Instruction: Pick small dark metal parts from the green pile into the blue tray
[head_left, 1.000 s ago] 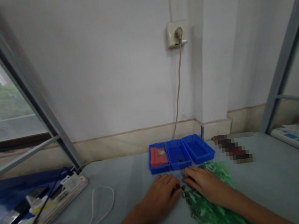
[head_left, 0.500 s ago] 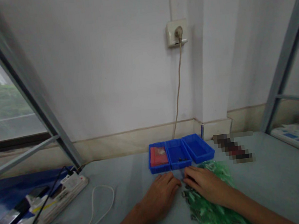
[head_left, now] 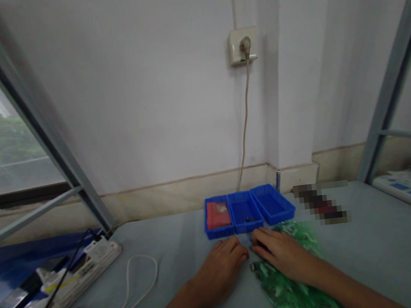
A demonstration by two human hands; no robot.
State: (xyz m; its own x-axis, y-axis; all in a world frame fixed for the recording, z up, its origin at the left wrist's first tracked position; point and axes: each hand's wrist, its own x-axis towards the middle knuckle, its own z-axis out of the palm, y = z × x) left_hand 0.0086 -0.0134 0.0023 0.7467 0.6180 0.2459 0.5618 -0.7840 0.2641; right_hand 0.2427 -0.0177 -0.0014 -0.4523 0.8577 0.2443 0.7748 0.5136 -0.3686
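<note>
My left hand [head_left: 222, 268] rests on the grey table with its fingers curled, in front of the blue trays; whether something small is between the fingertips cannot be made out. My right hand [head_left: 285, 253] lies across the left edge of a green plastic bag [head_left: 299, 294] holding small parts, its fingers bent and pressed together; what they hold, if anything, is hidden. Just beyond the hands stand a blue tray with a red item [head_left: 218, 215], a middle blue tray [head_left: 242, 208] with a few small dark pieces, and a tilted blue tray [head_left: 272, 203].
A white power strip [head_left: 102, 257] with plugs and a looping white cable [head_left: 128, 276] lies at the left. Metal frame bars slant up on both sides. A blurred dark object [head_left: 322, 205] is at the right; a wall socket [head_left: 243, 46] is above.
The hands have barely moved. At the left edge of the green bag, the small parts and plastic below my right hand have shifted slightly.
</note>
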